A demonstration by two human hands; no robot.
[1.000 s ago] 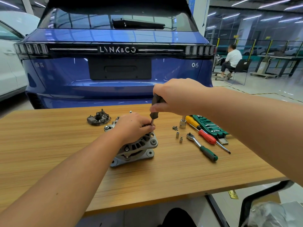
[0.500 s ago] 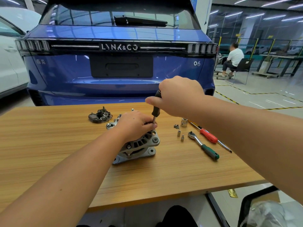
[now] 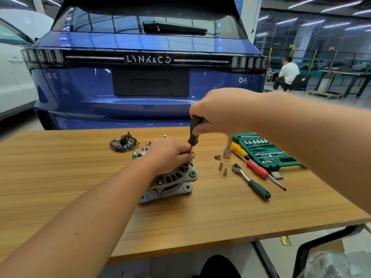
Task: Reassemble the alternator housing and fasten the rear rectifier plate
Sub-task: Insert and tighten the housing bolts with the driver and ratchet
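Since a second ago little has shifted at frame centre: the right hand (image 3: 224, 111) still grips the screwdriver (image 3: 194, 131) upright; the left hand (image 3: 168, 155) pinches its shaft atop the alternator housing (image 3: 172, 181) on the table (image 3: 60, 177). Keep the driver plumb, press down while turning; a slip could strip the screw, and the rectifier plate (image 3: 124, 143) waits upper left.

The alternator housing (image 3: 170, 180) is a grey cast-aluminium body sitting on the wooden table, vented end up, with slotted ribs and bolt lugs round the rim. The rectifier plate (image 3: 124, 143), a dark horseshoe-shaped piece with bits of copper wiring, lies flat and apart, further back to the left.
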